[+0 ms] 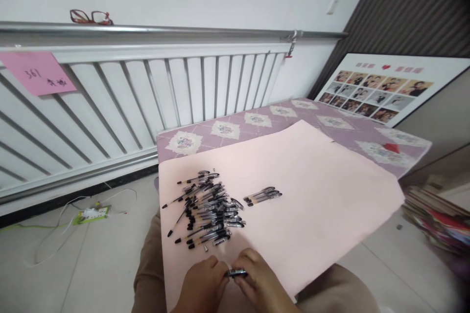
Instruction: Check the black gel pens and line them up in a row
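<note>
Near the front of the pink sheet (319, 195), my left hand (203, 283) and my right hand (259, 279) meet, both closed on a black-and-clear pen (237, 272). Only a short dark stretch of it shows between my fingers; the rest is hidden in them. Just beyond my left hand lies a loose pile of pens (205, 210), with separate caps (237, 204) and small pen tips (206, 248) among them. To the right of the pile, several capped pens (262, 196) lie side by side in a small group.
The sheet covers most of a table with a purple patterned cloth (235, 129). A white radiator (183, 88) stands behind, glasses (91, 17) resting on the pipe above. A power strip (91, 214) lies on the floor at left, stacked papers (440, 220) at right, a photo board (389, 83) behind.
</note>
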Available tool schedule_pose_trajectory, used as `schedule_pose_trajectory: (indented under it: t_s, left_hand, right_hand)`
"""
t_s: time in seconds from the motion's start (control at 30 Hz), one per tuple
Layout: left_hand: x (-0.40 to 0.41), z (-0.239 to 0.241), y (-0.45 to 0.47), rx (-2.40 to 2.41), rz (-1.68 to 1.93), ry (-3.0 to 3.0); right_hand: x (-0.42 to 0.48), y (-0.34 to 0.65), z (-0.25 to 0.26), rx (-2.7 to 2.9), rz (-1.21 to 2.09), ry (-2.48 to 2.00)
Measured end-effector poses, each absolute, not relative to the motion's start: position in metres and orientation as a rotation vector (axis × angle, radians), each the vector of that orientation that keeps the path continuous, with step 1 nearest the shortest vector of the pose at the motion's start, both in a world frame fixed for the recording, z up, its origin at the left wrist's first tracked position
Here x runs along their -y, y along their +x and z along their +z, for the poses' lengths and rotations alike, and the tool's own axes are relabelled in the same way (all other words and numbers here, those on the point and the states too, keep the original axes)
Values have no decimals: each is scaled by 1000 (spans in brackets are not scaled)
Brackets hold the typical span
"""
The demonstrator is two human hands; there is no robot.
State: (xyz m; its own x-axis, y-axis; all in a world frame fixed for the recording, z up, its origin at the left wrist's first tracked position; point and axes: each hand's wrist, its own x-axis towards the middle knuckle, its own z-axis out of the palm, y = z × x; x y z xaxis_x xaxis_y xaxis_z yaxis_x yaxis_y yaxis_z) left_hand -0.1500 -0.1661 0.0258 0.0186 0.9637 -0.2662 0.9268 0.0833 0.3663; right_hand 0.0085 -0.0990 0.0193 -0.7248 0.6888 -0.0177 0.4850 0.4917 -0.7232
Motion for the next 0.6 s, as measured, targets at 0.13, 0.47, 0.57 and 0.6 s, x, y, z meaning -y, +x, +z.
schedule_pose_trajectory:
  t_s: [0.13,0.47,0.57,0.6]
  left_hand:
    - [157,25,-135,-1923,128,1794]
    - [163,-13,-144,-1748,754,2036]
    - [171,-33,-153,-1710,772,2065]
    - [173,-40,-154,-1694,775,2089]
  right_hand:
    - [95,10,14,2757,442,-927]
    - [18,69,28,2657,258,-1151]
    - [-19,92,23,2551,145,-1294]
    - [-29,96,20,2537,123,-1317]
